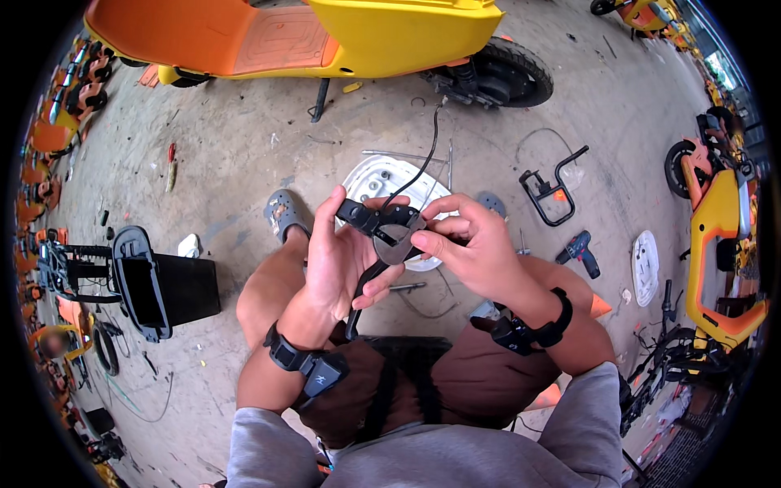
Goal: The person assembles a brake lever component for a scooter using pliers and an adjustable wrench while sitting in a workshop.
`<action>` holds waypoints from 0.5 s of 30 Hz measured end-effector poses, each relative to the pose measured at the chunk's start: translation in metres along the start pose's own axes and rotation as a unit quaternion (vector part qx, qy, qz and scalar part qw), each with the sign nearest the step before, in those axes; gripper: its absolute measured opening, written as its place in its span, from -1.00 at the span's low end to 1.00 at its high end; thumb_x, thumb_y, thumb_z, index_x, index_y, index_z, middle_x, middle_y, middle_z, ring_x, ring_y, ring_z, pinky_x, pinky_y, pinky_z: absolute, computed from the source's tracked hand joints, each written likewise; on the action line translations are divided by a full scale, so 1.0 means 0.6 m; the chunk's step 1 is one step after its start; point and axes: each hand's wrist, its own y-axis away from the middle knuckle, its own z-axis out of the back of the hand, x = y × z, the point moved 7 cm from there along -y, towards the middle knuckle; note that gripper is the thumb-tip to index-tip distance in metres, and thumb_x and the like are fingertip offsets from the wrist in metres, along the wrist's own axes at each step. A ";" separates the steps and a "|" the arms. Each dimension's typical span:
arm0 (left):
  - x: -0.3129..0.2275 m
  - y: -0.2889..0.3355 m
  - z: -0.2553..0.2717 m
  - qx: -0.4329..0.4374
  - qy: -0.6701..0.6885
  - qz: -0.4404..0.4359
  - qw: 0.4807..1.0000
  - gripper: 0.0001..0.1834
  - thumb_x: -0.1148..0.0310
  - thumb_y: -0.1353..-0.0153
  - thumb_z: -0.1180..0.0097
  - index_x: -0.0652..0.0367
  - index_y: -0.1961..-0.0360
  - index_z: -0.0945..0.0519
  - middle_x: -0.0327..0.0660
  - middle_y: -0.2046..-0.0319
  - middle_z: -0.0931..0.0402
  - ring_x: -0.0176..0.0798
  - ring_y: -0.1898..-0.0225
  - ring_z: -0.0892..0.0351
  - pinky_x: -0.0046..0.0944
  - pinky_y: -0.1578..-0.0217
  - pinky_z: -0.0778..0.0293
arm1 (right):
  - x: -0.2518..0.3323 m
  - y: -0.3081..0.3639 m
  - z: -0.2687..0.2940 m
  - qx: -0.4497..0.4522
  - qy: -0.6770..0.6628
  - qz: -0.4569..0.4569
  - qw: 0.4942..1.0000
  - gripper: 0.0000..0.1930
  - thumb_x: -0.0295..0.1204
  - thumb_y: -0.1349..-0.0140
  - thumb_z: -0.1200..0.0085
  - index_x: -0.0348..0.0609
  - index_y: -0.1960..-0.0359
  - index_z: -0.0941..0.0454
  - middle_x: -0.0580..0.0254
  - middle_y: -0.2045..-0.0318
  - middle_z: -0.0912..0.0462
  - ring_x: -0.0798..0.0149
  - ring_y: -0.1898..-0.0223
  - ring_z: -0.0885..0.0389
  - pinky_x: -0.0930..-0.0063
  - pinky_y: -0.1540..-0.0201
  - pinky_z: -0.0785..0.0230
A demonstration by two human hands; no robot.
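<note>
A black brake lever (pixel 370 282) with a ring-shaped clamp and a greyish body is held over my lap. A thin black cable (pixel 433 142) runs up from it toward the yellow scooter's wheel. My left hand (pixel 342 256), palm up, cradles the lever from below and the left, thumb beside the clamp and fingers curled under. On the right, my right hand (pixel 472 248) pinches the body's edge between thumb and fingers. Behind the hands a white plastic panel (pixel 366 180) lies on the floor, partly covered.
A yellow and orange scooter (pixel 407 41) stands ahead on its kickstand. A black bin-like box (pixel 183 285) is at left. To the right lie a black tubular frame (pixel 557 213), a cordless drill (pixel 579 254) and another white panel (pixel 645 268). A red-handled screwdriver (pixel 171 154) lies far left.
</note>
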 end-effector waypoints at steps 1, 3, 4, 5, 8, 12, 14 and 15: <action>0.001 0.000 0.001 0.003 0.001 0.003 1.000 -0.16 -0.40 -0.28 0.34 0.19 -0.15 -0.40 -0.06 0.20 -0.61 -0.35 0.85 -0.15 -0.44 0.94 -0.02 | 0.004 0.000 0.001 -0.005 0.002 0.010 1.000 -0.68 -0.38 -0.25 -0.29 -0.24 0.06 -0.48 0.18 0.41 -0.75 0.61 0.40 -0.54 0.67 0.39 -0.31; 0.002 0.000 0.002 0.012 0.006 0.008 1.000 -0.16 -0.40 -0.28 0.34 0.20 -0.14 -0.40 -0.06 0.20 -0.61 -0.36 0.85 -0.15 -0.44 0.94 -0.02 | 0.008 0.000 0.002 -0.011 0.020 0.027 0.999 -0.69 -0.38 -0.24 -0.29 -0.22 0.07 -0.48 0.20 0.44 -0.75 0.63 0.44 -0.50 0.67 0.43 -0.28; 0.002 0.000 0.003 0.016 0.011 0.010 1.000 -0.16 -0.40 -0.28 0.34 0.20 -0.14 -0.40 -0.06 0.21 -0.61 -0.36 0.85 -0.14 -0.44 0.94 -0.01 | 0.010 0.000 0.004 -0.012 0.037 0.035 0.999 -0.69 -0.39 -0.24 -0.30 -0.21 0.08 -0.48 0.22 0.46 -0.75 0.64 0.46 -0.48 0.67 0.44 -0.27; 0.002 0.000 0.002 0.021 0.016 0.013 1.000 -0.16 -0.39 -0.28 0.34 0.20 -0.14 -0.40 -0.06 0.21 -0.61 -0.36 0.85 -0.14 -0.44 0.94 -0.01 | 0.011 0.000 0.004 -0.014 0.054 0.042 0.998 -0.69 -0.39 -0.24 -0.30 -0.20 0.08 -0.49 0.23 0.48 -0.74 0.65 0.48 -0.46 0.67 0.45 -0.26; 0.000 -0.001 0.000 0.015 0.025 0.019 0.999 -0.17 -0.38 -0.29 0.35 0.20 -0.13 -0.40 -0.07 0.22 -0.60 -0.36 0.85 -0.13 -0.44 0.95 0.00 | 0.009 0.000 0.005 -0.020 0.047 0.062 0.997 -0.68 -0.39 -0.22 -0.31 -0.18 0.07 -0.49 0.21 0.47 -0.75 0.65 0.50 -0.45 0.65 0.46 -0.26; -0.001 0.001 0.004 0.013 0.018 0.027 0.999 -0.18 -0.37 -0.31 0.35 0.20 -0.13 -0.41 -0.07 0.24 -0.60 -0.37 0.87 -0.12 -0.44 0.96 0.00 | 0.005 -0.003 0.006 -0.012 0.073 0.046 0.996 -0.69 -0.37 -0.20 -0.33 -0.19 0.10 -0.53 0.16 0.43 -0.76 0.61 0.50 -0.48 0.63 0.45 -0.30; -0.001 0.003 0.006 0.007 0.011 0.034 0.999 -0.19 -0.37 -0.31 0.35 0.20 -0.13 -0.41 -0.07 0.25 -0.61 -0.37 0.88 -0.11 -0.44 0.97 0.00 | 0.010 -0.005 0.010 -0.004 0.114 0.028 0.993 -0.70 -0.37 -0.19 -0.34 -0.20 0.12 -0.54 0.14 0.41 -0.77 0.58 0.46 -0.56 0.62 0.41 -0.35; 0.000 0.003 0.005 0.006 0.010 0.038 0.999 -0.19 -0.37 -0.32 0.36 0.20 -0.13 -0.41 -0.07 0.25 -0.60 -0.37 0.88 -0.12 -0.44 0.97 0.00 | 0.014 -0.005 0.011 -0.005 0.105 0.037 0.994 -0.70 -0.38 -0.18 -0.35 -0.20 0.13 -0.56 0.14 0.39 -0.77 0.56 0.42 -0.60 0.62 0.38 -0.38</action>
